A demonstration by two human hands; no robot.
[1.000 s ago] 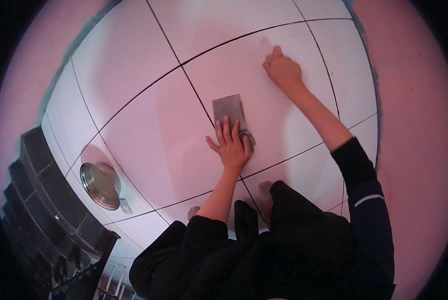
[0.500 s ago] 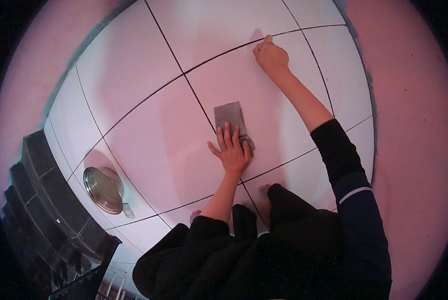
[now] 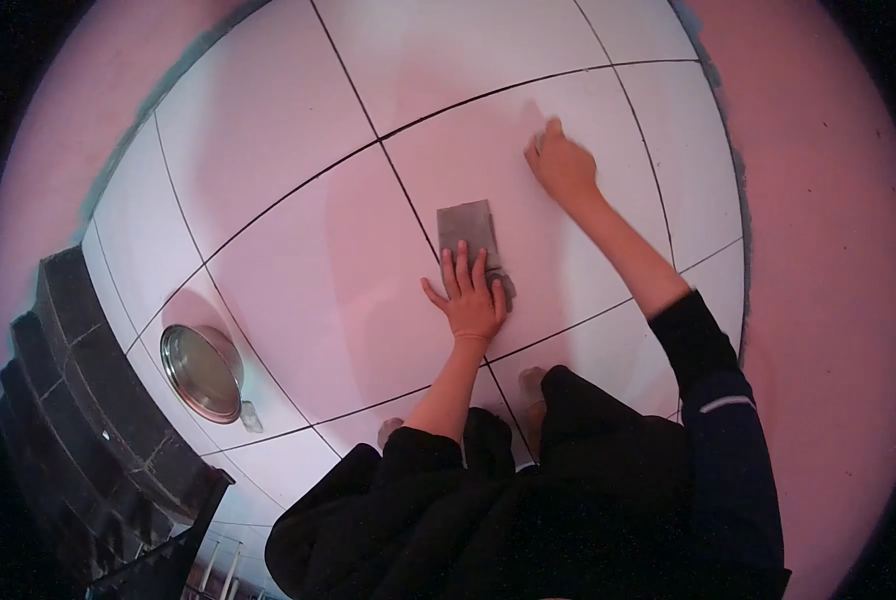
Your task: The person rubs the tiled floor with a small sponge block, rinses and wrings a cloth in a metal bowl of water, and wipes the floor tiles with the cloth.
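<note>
My left hand (image 3: 473, 302) lies palm down with fingers spread on the lower part of a flat grey rectangular piece (image 3: 466, 225), like a folded cloth or sheet, on the tiled floor. By its thumb is a small darker grey lump (image 3: 505, 285), partly hidden by the hand. My right hand (image 3: 565, 165) reaches farther forward and to the right, low over a white tile, with its fingers closed. What is in those fingers, if anything, I cannot make out.
A round metal bowl (image 3: 200, 372) of cloudy liquid stands at the left, beside a small pale piece (image 3: 252, 417). Dark tiled steps (image 3: 93, 340) rise at the far left. Dark joint lines cross the white floor tiles (image 3: 268, 300). My bare feet (image 3: 533, 385) are close below.
My right hand has drawn back from near the dark joint line, toward me and slightly right. My left hand stays on the grey piece. The view has shifted slightly.
</note>
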